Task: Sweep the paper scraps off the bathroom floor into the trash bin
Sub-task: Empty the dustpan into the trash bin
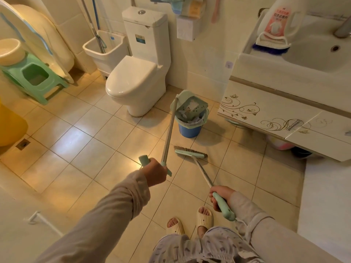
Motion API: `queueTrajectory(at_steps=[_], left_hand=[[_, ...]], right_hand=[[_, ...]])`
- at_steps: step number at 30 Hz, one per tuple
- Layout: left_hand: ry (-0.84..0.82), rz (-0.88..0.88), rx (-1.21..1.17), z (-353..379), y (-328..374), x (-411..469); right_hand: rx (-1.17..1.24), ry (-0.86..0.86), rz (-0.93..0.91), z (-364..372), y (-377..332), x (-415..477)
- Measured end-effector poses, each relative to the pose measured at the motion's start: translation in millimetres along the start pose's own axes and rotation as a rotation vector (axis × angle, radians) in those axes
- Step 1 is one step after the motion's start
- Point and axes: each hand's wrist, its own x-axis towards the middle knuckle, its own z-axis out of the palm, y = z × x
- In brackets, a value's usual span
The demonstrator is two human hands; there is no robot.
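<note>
Red Chinese characters, too blurred to read, on white detergent bottle (279,18) at upper right; small illegible label (140,38) on toilet tank (146,31), top centre.

The left hand (154,172) grips the long metal handle of a pale green plastic dustpan (190,105), tipped over the blue round trash bin (190,128) just right of the white ceramic toilet (136,80). Paper scraps (195,121) lie inside the bin. The right hand (220,198) holds a green-handled broom (191,151), its bristle head on the beige tiled floor (95,141) near the bin.

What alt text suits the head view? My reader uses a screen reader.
The left hand tips a long-handled dustpan over a blue trash bin beside a toilet, while the right hand holds a broom resting on the tiled floor.
</note>
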Motion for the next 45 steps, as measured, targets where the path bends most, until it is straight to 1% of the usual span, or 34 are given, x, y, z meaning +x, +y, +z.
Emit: queueTrajectory(at_steps=[4,9,11,16,19,21,24,28,32,35,38,40,41,45], left_hand=[[-0.014,0.039,-0.001,-1.5,22.5,9.6],[0.010,0.025,0.014,-2.9,12.1,10.5],[-0.004,0.023,0.013,-2.0,5.6,10.5],[-0.025,-0.035,-0.001,-3.5,-43.4,-1.8],[-0.052,-0.029,0.023,-8.1,-72.3,-12.4],[-0.067,-0.032,0.035,-11.2,-79.4,-15.8],[-0.087,-0.048,0.001,-15.3,-78.5,-17.4],[-0.019,0.028,0.038,-8.9,-53.9,-17.2],[-0.082,0.084,0.054,1.1,-14.1,-12.7],[-0.102,0.043,-0.019,2.2,-19.5,-12.8],[-0.105,0.034,-0.013,0.9,-30.7,-12.7],[-0.137,-0.012,-0.066,0.2,-33.4,-12.9],[-0.140,-0.077,-0.141,0.0,-34.9,-13.8],[-0.085,-0.428,-0.578,-0.2,-38.5,-19.4]], right_hand=[[-0.012,0.014,0.007,0.4,-0.5,-2.9],[0.012,0.015,-0.011,0.1,-6.7,-3.4],[0.007,0.017,-0.019,-0.1,-7.1,-2.6],[-0.060,0.026,0.011,0.0,-4.3,0.9],[-0.137,0.033,0.009,2.3,-4.9,3.2],[-0.161,0.029,0.011,3.8,-6.4,3.4],[-0.166,0.023,0.014,4.7,-9.4,3.1],[-0.171,0.036,-0.001,4.1,-12.6,3.4],[-0.178,0.040,0.010,1.1,-13.6,2.2],[-0.192,0.038,0.005,-1.2,-17.0,1.2],[-0.186,0.034,-0.012,-1.9,-18.0,2.4],[-0.178,0.030,-0.005,-1.3,-16.8,3.5],[-0.175,0.027,0.002,-1.1,-15.9,4.4],[-0.193,0.023,0.042,0.5,-11.7,6.7]])
